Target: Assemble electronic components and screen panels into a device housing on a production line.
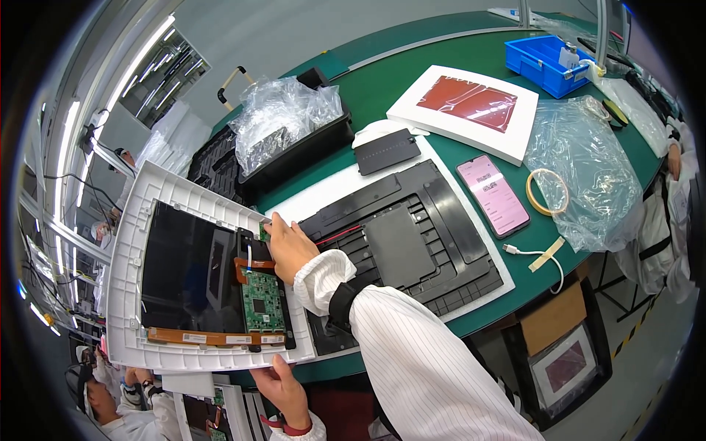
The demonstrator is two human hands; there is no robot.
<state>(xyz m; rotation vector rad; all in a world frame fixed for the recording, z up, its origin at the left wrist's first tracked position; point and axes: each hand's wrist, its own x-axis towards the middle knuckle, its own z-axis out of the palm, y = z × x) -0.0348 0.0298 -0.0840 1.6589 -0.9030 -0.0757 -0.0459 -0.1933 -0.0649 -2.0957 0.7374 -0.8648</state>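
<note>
A white plastic display frame (pixel 151 354) is held tilted at the left, its inner side facing me. Inside it sit a dark screen panel (pixel 180 272), a green circuit board (pixel 263 300) and an orange flat cable (pixel 213 337). My left hand (pixel 283 393), a red band at its wrist, grips the frame's near edge, thumb on top and fingers mostly hidden beneath. My right hand (pixel 293 253), below a black wrist strap, is closed on the frame's right side. To the right, a black plastic back cover (pixel 456 228) lies on a white foam sheet (pixel 494 273).
Around the green table (pixel 471 50) are a flat black box (pixel 387 152), a white-framed panel (pixel 412 110), a pink-screened phone (pixel 493 195), a tape roll (pixel 548 192), a white cable (pixel 562 268), plastic film (pixel 588 162), a blue bin (pixel 526 57) and a black crate (pixel 294 151). Other people work nearby.
</note>
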